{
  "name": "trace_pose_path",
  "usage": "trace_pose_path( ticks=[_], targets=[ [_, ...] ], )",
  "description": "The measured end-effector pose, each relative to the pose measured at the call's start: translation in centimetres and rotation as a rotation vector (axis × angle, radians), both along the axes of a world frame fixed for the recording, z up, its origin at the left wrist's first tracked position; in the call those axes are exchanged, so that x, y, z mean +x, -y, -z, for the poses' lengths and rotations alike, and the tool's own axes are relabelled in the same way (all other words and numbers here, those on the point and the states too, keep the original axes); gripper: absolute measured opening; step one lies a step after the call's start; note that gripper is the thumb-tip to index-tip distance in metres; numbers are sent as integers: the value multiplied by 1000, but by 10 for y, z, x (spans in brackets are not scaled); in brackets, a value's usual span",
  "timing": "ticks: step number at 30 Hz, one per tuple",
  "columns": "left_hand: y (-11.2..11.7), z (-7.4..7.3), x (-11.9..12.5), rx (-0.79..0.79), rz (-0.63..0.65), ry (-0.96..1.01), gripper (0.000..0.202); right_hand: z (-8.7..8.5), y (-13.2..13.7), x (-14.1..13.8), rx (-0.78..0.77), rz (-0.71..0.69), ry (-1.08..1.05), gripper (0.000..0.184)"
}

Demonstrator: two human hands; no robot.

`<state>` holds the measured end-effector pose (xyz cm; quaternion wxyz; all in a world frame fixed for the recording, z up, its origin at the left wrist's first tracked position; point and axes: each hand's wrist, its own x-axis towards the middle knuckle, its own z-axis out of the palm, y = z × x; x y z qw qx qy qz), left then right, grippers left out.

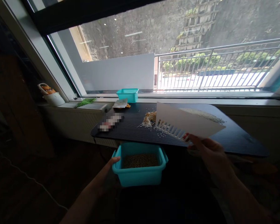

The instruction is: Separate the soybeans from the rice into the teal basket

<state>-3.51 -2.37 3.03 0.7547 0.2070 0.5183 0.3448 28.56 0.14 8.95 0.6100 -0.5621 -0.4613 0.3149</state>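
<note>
My left hand (109, 170) grips the left rim of a turquoise plastic tub (140, 178), its thumb over the edge. Small brownish grains or beans (140, 161) cover the tub's bottom. In my right hand (208, 151) is a white card (182, 121) with a row of slots along its lower edge, pinched near that edge and tilted above the table. To the card's left lies a mixed heap of yellow kernels and white grains (149, 119), partly hidden by it. Behind the card, a spread of white grains (204, 115) shows.
The dark table (130, 130) stands against the window, above the tub. A second turquoise tub (128, 95) is at its back edge, beside a paper-topped item (120, 103). A blurred-out object (110, 122) lies at the left. A white container (53, 98) stands on the sill.
</note>
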Motion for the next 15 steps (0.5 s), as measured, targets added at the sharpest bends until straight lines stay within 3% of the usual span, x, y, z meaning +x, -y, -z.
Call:
trace_pose_path(
  ticks=[4,8,12,15],
  targets=[
    [-9,10,29,23,58,37,68,-1,2,6,59,174,-24,21],
    [-23,22,58,33,78,53,65,8,-15,21,39,239,-109,20],
    [-30,29,64,37,63,26,60,21,-37,33,-28,269,-186,27],
    [-31,38,58,-50,82,59,56,29,-45,32,-103,277,-154,31]
  ],
)
